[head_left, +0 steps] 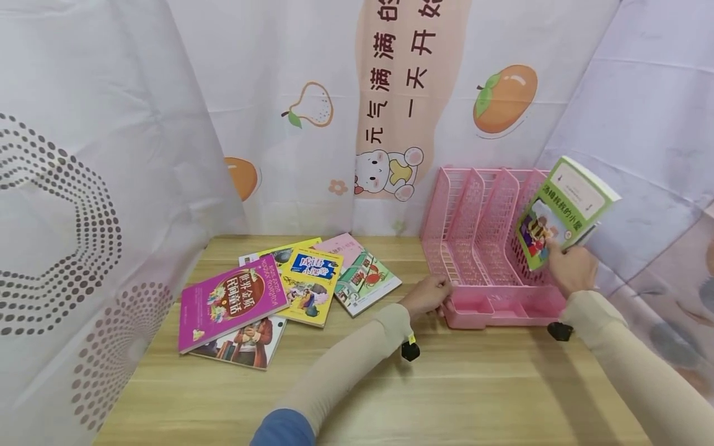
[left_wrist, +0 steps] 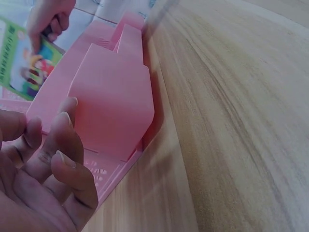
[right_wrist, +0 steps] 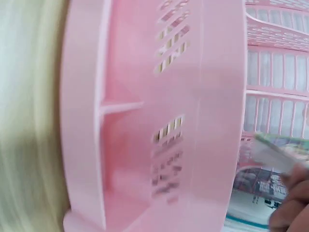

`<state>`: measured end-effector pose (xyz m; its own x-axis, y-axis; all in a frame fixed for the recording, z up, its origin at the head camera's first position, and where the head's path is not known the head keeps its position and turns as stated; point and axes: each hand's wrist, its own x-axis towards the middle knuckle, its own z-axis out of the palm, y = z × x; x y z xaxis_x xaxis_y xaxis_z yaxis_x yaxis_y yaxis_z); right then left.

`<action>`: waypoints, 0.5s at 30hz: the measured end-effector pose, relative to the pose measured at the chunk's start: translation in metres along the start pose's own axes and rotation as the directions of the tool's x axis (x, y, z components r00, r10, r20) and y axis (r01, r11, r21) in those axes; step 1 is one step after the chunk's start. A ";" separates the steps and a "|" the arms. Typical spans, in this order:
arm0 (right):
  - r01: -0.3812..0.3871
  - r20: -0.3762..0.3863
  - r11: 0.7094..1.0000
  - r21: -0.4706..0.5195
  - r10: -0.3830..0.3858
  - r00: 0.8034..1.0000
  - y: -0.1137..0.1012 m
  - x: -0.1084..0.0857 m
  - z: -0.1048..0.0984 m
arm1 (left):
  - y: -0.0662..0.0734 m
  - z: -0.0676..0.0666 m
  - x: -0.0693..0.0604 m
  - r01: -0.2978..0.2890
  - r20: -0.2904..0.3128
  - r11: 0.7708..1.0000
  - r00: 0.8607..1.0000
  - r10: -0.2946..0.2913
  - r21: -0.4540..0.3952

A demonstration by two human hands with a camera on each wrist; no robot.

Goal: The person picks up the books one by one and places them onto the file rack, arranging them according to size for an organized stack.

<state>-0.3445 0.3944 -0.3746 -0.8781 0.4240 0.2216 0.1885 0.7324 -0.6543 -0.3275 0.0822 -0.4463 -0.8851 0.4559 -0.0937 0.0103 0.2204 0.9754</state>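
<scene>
A pink desktop book rack (head_left: 467, 319) with mesh dividers and small front compartments stands at the right of the table. My left hand (head_left: 426, 294) is at its front left corner. In the left wrist view, the thumb and index finger pinch the rack's edge, the other fingers loosely bent. My right hand (head_left: 574, 271) grips a green book (head_left: 574, 198) by its lower right part. The book is tilted, its illustrated cover facing left, over the rack's rightmost slot. Its lower end in the slot is partly hidden in the right wrist view.
Left on the wooden table (head_left: 390, 396) lie several overlapping books: a purple book (head_left: 229, 303), a yellow book (head_left: 309, 288), a pink and green book (head_left: 362, 279) and a white-covered book (head_left: 245, 344). Patterned curtains (head_left: 290, 56) hang behind and at both sides.
</scene>
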 end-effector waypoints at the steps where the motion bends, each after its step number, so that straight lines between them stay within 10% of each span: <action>1: -0.028 0.027 1.000 -0.001 0.028 0.999 0.001 0.001 0.002 | 0.000 0.001 0.000 -0.001 0.002 1.000 1.000 0.001 -0.002; 6: -0.098 0.118 0.995 -0.013 0.099 0.988 0.007 0.006 0.008 | -0.003 0.005 -0.002 -0.007 0.003 1.000 1.000 0.007 0.006; 15: 0.078 0.230 0.991 -0.104 -0.053 0.972 0.006 0.021 0.020 | -0.003 0.001 0.000 0.000 -0.005 0.999 1.000 0.000 0.044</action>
<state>-0.3709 0.3969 -0.3879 -0.9643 0.2512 0.0839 0.1639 0.8149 -0.5559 -0.3272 0.0826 -0.4497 -0.8875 0.4514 -0.0922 0.0311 0.2584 0.9655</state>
